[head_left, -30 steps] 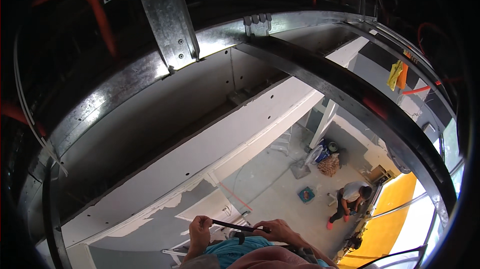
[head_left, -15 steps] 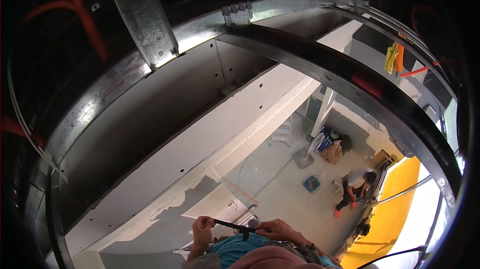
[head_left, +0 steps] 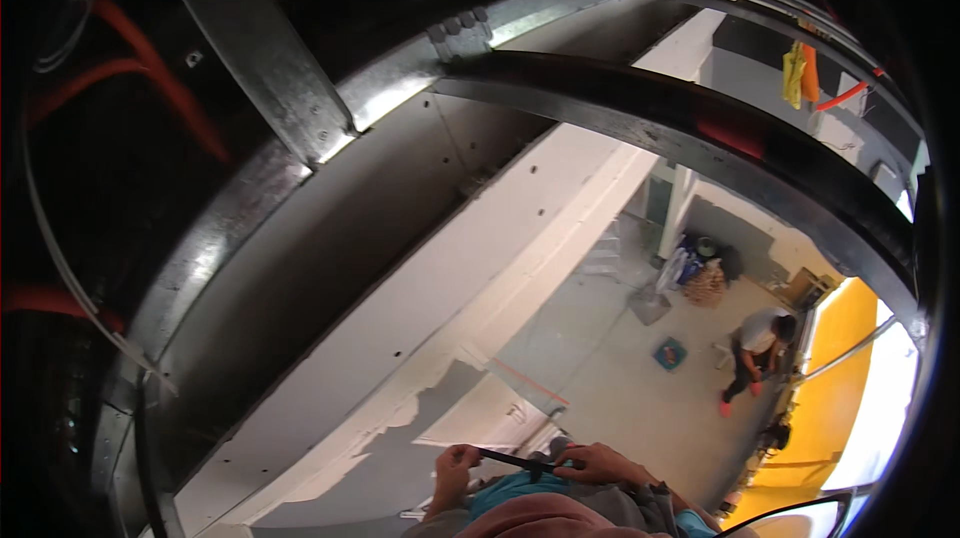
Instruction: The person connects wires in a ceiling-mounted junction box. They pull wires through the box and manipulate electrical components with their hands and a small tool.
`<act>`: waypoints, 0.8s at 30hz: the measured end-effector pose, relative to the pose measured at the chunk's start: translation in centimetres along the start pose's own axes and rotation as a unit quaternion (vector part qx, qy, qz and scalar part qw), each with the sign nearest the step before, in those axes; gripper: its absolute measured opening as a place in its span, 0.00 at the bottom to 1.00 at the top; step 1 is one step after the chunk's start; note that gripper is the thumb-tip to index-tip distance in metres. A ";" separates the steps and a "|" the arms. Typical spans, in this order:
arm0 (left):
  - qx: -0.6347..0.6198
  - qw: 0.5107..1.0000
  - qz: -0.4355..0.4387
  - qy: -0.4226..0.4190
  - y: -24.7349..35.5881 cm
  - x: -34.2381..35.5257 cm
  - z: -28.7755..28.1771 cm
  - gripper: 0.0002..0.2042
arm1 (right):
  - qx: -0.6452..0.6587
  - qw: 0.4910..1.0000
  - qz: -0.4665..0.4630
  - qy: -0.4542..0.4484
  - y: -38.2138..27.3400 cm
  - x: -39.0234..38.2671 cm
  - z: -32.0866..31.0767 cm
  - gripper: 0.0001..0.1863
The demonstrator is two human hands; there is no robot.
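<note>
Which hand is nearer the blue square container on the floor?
Right. In the picture, the right hand is below-left of the container; the left hand is below, farther left.

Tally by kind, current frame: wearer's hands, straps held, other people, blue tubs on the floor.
Left hand and right hand: 2
Black strap: 1
Other person: 1
Blue tub: 1
Total: 5

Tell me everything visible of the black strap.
The black strap is a narrow, dark band; its material is unclear. Nearly straight, it slopes slightly down from the left hand, which pinches its left end, to the right hand, which holds it at the right, just above the blue clothing in view. A small dark piece hangs near the right hand, too indistinct to identify.
</note>
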State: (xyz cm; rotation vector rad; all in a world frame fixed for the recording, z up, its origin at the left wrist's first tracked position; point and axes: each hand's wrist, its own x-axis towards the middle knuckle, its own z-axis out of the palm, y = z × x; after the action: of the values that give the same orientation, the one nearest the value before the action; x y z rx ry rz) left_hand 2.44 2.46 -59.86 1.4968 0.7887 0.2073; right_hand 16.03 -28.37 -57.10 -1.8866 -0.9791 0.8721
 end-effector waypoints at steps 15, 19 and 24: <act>0.000 0.999 -0.039 -0.003 0.2 0.2 -1.2 0.10 | -0.005 0.994 0.016 -0.104 3.5 1.6 1.9 0.25; 0.020 0.999 -0.031 -0.015 -0.2 0.4 -1.5 0.10 | 0.001 0.994 0.012 -0.111 3.2 1.4 1.4 0.26; 0.051 0.998 -0.047 -0.009 -0.1 0.1 -1.4 0.10 | 0.034 0.989 0.033 -0.139 3.4 1.5 1.3 0.27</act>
State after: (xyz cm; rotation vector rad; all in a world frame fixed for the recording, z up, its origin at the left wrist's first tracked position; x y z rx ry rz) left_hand 1.66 3.63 -59.82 1.5518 0.8631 0.0835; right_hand 16.63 -27.82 -60.98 -1.7781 -1.0428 1.2176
